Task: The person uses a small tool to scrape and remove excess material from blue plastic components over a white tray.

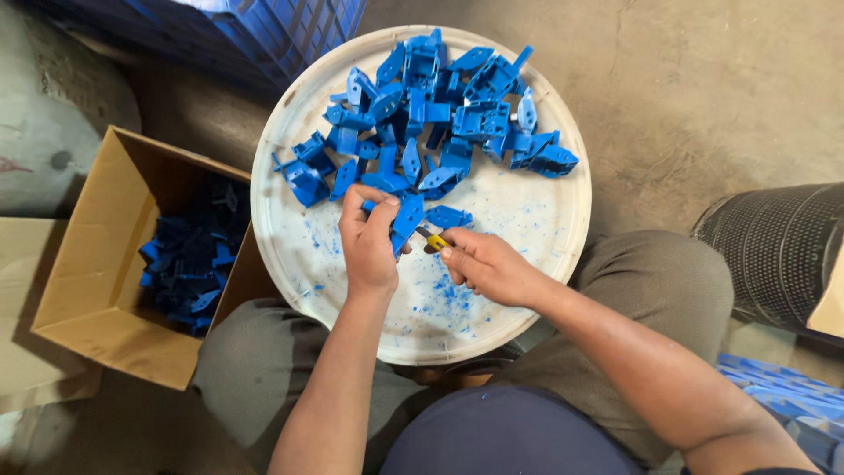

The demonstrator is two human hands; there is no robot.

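My left hand (367, 246) grips a blue plastic part (406, 216) over a round white tray (545, 237) on my lap. My right hand (488, 264) holds a small yellow-handled knife (434, 239), its tip against the held part. Several more blue plastic parts (431, 114) lie heaped on the far half of the tray. Blue shavings (440, 295) speckle the tray's near half, around and under my hands.
An open cardboard box (97, 290) to my left holds several blue parts (189, 255). A blue plastic crate (255, 31) stands at the top left. A dark perforated cylinder (778, 246) lies at the right, with blue sheeting (782, 396) below it. The floor is concrete.
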